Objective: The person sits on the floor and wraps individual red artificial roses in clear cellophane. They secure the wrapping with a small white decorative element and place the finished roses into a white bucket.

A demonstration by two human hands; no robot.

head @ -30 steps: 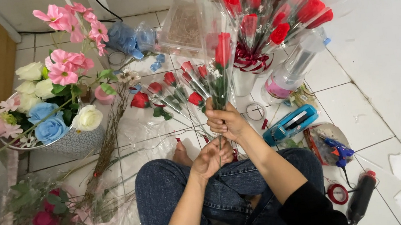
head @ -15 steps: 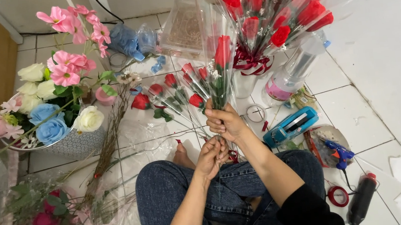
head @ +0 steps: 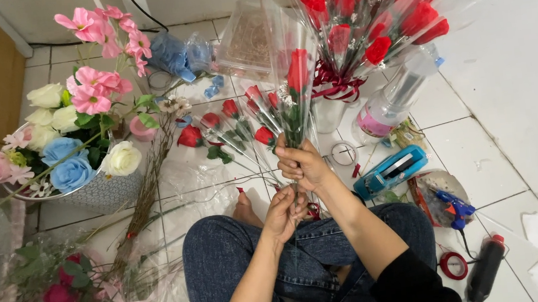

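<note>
two hands meet on one wrapped red rose, held upright over your lap. your right hand has its fingers curled tight around the gathered neck of the clear cellophane sleeve, just under the green leaves. your left hand sits right below, fingertips pinched together on the bottom of the stem; what lies between them is too small to tell.

the rose looks light, the stem thin and fairly stiff, the film crinkly and slippery, easily creased. i'd judge the gathered neck the safest hold, with the bloom and open top of the sleeve left alone.

further out, more wrapped single roses lie on the white tile floor just beyond your knuckles. behind them stands a bouquet of red roses in cellophane, tied with dark red ribbon. to your right lie a blue stapler, a glue gun and a roll of red tape. to your left, a basket of pastel artificial flowers.
</note>
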